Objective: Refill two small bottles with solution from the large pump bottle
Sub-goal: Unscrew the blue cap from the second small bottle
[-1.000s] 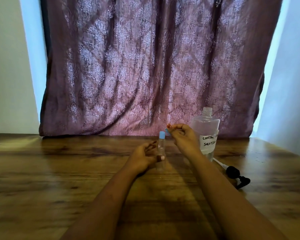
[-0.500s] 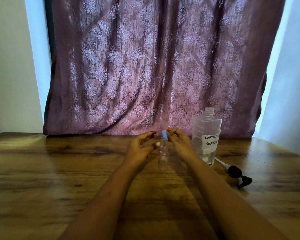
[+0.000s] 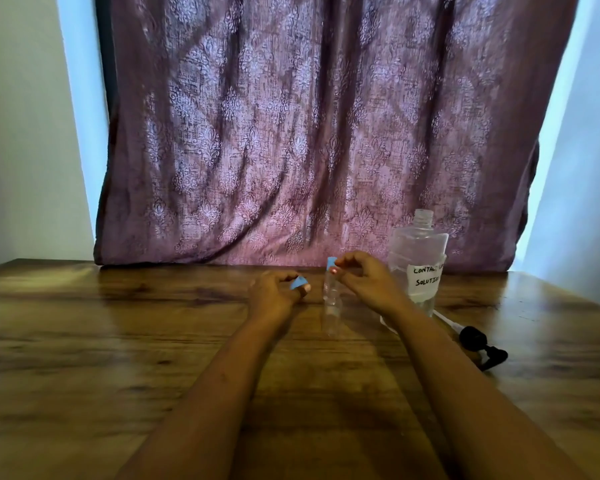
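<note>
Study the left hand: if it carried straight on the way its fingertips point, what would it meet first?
Most likely the small bottle, which stands upright just right of the left hand; its fingertips, pinching a blue cap, point that way. Depth is unclear, so it could pass in front.

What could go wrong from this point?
The large clear labelled bottle stands open beside the right hand; a bump could spill it.
The slim clear small bottle is pinched only at its top, so it may topple.
The black pump head lies on the wooden table, risking contamination.
</note>
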Action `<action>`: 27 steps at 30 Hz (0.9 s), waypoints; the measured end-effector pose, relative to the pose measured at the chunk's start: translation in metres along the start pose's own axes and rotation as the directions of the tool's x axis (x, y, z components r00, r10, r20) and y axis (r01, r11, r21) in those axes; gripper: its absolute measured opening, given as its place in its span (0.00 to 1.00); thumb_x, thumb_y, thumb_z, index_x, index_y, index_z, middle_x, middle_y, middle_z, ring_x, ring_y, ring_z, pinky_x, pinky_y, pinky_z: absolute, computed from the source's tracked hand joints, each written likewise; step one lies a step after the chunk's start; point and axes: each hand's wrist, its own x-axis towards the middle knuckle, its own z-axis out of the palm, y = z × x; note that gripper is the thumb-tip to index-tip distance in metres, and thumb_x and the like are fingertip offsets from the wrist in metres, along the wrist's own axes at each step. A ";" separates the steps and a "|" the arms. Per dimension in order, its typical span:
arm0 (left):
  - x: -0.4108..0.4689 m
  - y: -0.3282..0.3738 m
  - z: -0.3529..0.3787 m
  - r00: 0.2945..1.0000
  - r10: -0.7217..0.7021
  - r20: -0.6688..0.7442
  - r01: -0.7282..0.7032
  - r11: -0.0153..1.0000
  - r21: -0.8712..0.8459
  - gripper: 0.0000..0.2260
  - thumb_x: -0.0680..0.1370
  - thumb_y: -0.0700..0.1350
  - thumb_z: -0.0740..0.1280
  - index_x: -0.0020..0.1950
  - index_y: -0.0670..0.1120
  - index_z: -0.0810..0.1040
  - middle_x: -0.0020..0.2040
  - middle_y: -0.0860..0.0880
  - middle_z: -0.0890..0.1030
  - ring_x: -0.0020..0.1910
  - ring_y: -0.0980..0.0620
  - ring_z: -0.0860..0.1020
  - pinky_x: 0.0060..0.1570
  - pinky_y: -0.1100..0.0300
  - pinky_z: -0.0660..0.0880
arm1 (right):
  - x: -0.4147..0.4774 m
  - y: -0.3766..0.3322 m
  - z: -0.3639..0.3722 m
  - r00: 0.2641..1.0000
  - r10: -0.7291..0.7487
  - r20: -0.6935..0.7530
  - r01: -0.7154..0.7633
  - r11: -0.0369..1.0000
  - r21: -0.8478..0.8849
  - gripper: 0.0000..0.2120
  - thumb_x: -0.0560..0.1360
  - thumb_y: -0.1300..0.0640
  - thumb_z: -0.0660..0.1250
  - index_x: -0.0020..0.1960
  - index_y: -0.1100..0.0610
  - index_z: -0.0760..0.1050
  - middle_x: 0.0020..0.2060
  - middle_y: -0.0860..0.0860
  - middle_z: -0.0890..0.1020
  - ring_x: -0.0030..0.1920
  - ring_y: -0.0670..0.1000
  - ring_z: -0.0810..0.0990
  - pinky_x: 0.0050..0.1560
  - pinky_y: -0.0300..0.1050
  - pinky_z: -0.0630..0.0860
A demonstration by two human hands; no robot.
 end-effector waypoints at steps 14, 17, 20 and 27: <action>0.004 -0.026 -0.008 0.972 -0.180 0.152 0.073 0.844 0.532 0.16 0.72 0.51 0.74 0.57 0.47 0.81 0.53 0.47 0.83 0.52 0.48 0.79 0.54 0.54 0.76 | -0.005 0.015 -0.003 0.902 0.172 0.395 -0.151 0.985 -0.084 0.08 0.74 0.61 0.67 0.53 0.58 0.75 0.39 0.49 0.76 0.42 0.47 0.77 0.51 0.47 0.78; 0.006 -0.027 -0.007 0.980 -0.143 0.141 0.031 0.801 0.598 0.17 0.72 0.51 0.73 0.59 0.49 0.80 0.57 0.48 0.82 0.54 0.49 0.78 0.57 0.53 0.75 | -0.007 0.014 -0.001 0.913 0.158 0.375 -0.133 0.987 -0.092 0.04 0.74 0.59 0.67 0.48 0.53 0.75 0.37 0.47 0.76 0.39 0.44 0.76 0.44 0.39 0.77; 0.005 -0.026 -0.006 0.979 -0.116 0.166 -0.022 0.751 0.660 0.24 0.70 0.51 0.75 0.65 0.50 0.76 0.63 0.47 0.79 0.61 0.48 0.76 0.62 0.51 0.73 | -0.007 0.014 -0.002 0.917 0.151 0.370 -0.123 0.987 -0.100 0.11 0.73 0.57 0.68 0.55 0.54 0.75 0.40 0.45 0.76 0.41 0.40 0.76 0.40 0.32 0.73; -0.010 0.006 0.002 0.939 -0.028 0.344 -0.186 0.798 0.574 0.38 0.68 0.43 0.71 0.75 0.55 0.60 0.75 0.48 0.63 0.75 0.42 0.57 0.72 0.39 0.57 | -0.006 -0.012 -0.034 0.991 0.059 0.117 -0.080 0.979 0.188 0.16 0.72 0.61 0.69 0.59 0.57 0.74 0.50 0.57 0.81 0.48 0.51 0.81 0.50 0.45 0.80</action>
